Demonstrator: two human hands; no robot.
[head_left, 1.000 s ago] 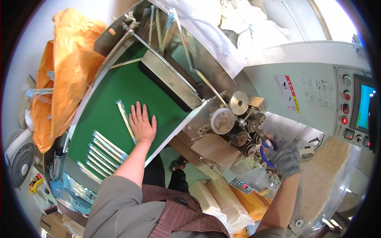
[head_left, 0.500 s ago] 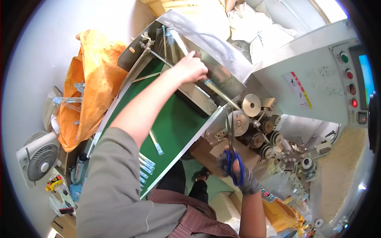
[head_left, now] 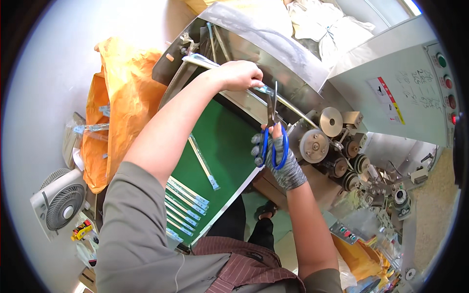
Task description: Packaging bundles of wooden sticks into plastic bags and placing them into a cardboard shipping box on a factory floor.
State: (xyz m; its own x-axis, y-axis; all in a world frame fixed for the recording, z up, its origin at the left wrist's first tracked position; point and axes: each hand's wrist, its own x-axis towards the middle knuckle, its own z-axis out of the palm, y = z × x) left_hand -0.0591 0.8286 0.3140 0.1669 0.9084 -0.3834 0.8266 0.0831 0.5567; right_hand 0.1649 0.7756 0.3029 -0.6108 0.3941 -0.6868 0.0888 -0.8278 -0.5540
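My left hand point(head_left: 239, 75) is closed on a strip of wrapped chopsticks point(head_left: 298, 111), pale sticks in clear film with blue-printed ends. The strip runs right from the hand to the machine's rollers; a loose wrapped end point(head_left: 199, 60) sticks out on its left. In a grey fingerless glove, my right hand point(head_left: 288, 166) grips blue-handled scissors point(head_left: 272, 112). The blades point up, parted, at a blue section of the strip just right of my left hand. Below, on the green conveyor belt point(head_left: 229, 146), lie a single wrapped pair point(head_left: 202, 163) and a row of several more point(head_left: 188, 205).
Metal rollers point(head_left: 313, 145) and a control panel point(head_left: 391, 93) with buttons are at the right. An orange bag point(head_left: 127, 112) hangs left of the belt, above a fan point(head_left: 63, 207). White sacks point(head_left: 332, 29) sit at the back. A metal guard point(head_left: 264, 39) edges the belt's far side.
The scissors have risen from beside the rollers up to the strip, blades parting. My left hand has shifted slightly, and the strip's loose left end has swung down. The view has shifted too.
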